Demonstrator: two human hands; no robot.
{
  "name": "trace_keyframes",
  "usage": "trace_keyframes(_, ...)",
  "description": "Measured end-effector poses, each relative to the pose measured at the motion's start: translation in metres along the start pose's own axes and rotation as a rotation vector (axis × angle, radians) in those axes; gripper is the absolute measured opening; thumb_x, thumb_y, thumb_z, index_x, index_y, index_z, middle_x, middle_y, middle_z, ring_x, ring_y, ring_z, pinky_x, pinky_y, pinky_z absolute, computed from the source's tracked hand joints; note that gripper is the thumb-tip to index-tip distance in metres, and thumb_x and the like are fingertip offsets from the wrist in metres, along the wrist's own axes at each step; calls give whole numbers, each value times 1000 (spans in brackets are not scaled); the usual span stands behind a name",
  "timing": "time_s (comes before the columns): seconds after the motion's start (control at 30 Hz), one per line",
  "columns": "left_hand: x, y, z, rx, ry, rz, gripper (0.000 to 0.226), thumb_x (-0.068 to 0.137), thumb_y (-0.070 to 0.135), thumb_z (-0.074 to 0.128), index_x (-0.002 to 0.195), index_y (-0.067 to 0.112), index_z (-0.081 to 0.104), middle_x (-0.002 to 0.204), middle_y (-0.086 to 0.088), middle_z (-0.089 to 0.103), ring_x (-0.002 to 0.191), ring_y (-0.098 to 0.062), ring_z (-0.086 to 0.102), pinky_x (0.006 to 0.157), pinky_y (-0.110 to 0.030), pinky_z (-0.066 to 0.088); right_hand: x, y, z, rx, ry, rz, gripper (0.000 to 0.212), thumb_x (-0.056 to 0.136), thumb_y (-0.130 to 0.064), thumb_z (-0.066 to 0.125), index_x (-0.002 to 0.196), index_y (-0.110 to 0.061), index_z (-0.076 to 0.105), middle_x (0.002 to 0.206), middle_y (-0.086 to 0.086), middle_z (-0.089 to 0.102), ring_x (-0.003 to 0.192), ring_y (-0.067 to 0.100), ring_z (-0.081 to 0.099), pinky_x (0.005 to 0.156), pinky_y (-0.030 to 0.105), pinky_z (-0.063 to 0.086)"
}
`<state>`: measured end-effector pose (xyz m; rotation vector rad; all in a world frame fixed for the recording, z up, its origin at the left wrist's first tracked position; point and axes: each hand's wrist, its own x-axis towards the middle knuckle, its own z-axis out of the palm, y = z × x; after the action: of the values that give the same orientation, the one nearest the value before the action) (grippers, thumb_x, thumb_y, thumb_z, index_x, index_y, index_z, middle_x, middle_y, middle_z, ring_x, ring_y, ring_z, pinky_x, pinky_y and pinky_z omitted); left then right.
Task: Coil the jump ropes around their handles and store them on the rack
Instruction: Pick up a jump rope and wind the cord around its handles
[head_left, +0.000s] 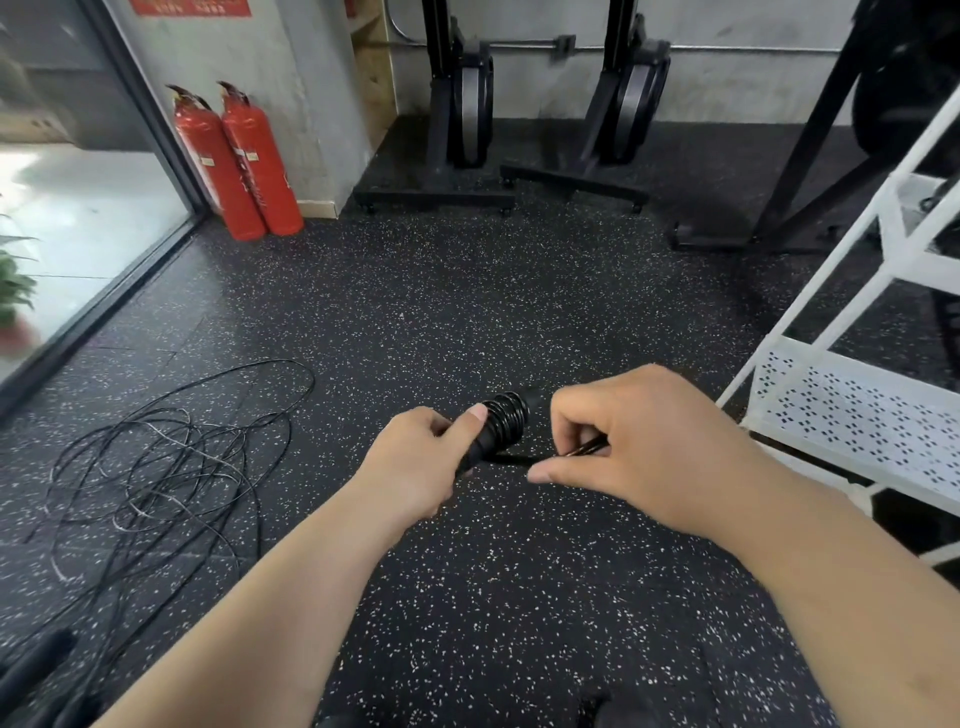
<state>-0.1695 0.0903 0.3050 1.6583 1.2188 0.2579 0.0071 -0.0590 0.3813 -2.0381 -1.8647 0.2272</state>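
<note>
Jump rope handle, coils wound round it, sits in left grip, fingers curled round its lower end; right grip pinches rope strand just beside, near rack.

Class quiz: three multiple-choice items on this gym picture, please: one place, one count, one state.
1. The loose jump ropes lie: A on the floor, left; B on a shelf; C on a hook.
2. Red fire extinguishers by the wall: A one; B two; C three.
3. The left hand: A lies flat; B hangs idle; C grips the rope-wound handle.
Answers: 1 A, tangled on the speckled floor; 2 B, two cylinders side by side; 3 C, fingers curl round it.
</note>
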Motion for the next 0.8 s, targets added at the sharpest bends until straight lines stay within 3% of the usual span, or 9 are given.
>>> trace_keyframes(0.07, 0, -1, 1, 143, 51, 75, 42, 91, 70, 67, 95, 28, 68, 80, 0, 77, 62, -20, 64, 59, -37, 52, 2, -5, 6, -40, -5, -55, 38, 87, -66, 73, 77, -35, 54, 65, -17, 54, 66, 2, 52, 62, 32, 46)
trace_keyframes(0.2, -7, 1, 2, 222, -71, 213, 26, 77, 60, 85, 94, 43, 74, 82, 12, 76, 71, -17, 73, 66, -42, 61, 4, -1, 5, -60, 45, -15, 37, 88, -68, 69, 79, -35, 57, 67, -18, 59, 69, 0, 57, 67, 34, 52)
trace_keyframes(0.3, -10, 3, 0, 247, -144, 337, 19, 85, 58, 80, 100, 47, 74, 86, 15, 75, 76, -11, 71, 76, -43, 62, 5, 14, 1, 30, 88, 78, 34, 84, -65, 75, 77, -35, 62, 67, -19, 64, 68, -2, 63, 64, 28, 50)
trace_keyframes(0.4, -16, 6, -1, 267, -216, 423, 16, 95, 56, 72, 108, 47, 72, 88, 11, 76, 77, -16, 72, 77, -45, 60, 3, 25, -2, 129, 102, 132, 32, 81, -60, 81, 75, -34, 65, 74, -26, 66, 67, -4, 64, 63, 22, 43)
trace_keyframes(0.53, -23, 11, 1, 224, -281, 485, 22, 99, 54, 68, 120, 50, 69, 101, 17, 77, 90, -13, 74, 86, -44, 60, 3, 30, -4, 192, 91, 172, 30, 80, -57, 85, 74, -33, 68, 72, -21, 68, 64, 1, 63, 63, 24, 45)
trace_keyframes(0.6, -25, 14, 0, 184, -340, 525, 25, 99, 49, 73, 124, 47, 69, 106, 19, 76, 96, -10, 73, 87, -38, 59, 3, 31, -5, 240, 67, 171, 27, 79, -56, 86, 74, -34, 70, 73, -16, 71, 67, 4, 66, 67, 28, 52)
trace_keyframes(0.7, -29, 19, -6, 113, -441, 575, 28, 97, 32, 80, 123, 37, 71, 103, 20, 75, 95, 2, 69, 83, -14, 49, 3, 32, -4, 323, 4, 155, 21, 80, -50, 87, 76, -35, 74, 77, -16, 74, 74, 4, 70, 73, 26, 54)
trace_keyframes(0.8, -30, 22, -13, 48, -526, 549, 32, 92, 27, 84, 121, 34, 72, 101, 15, 75, 91, 0, 69, 81, -15, 50, 4, 33, -4, 404, -38, 160, 23, 77, -53, 86, 76, -32, 76, 78, -14, 75, 76, 4, 70, 76, 26, 52)
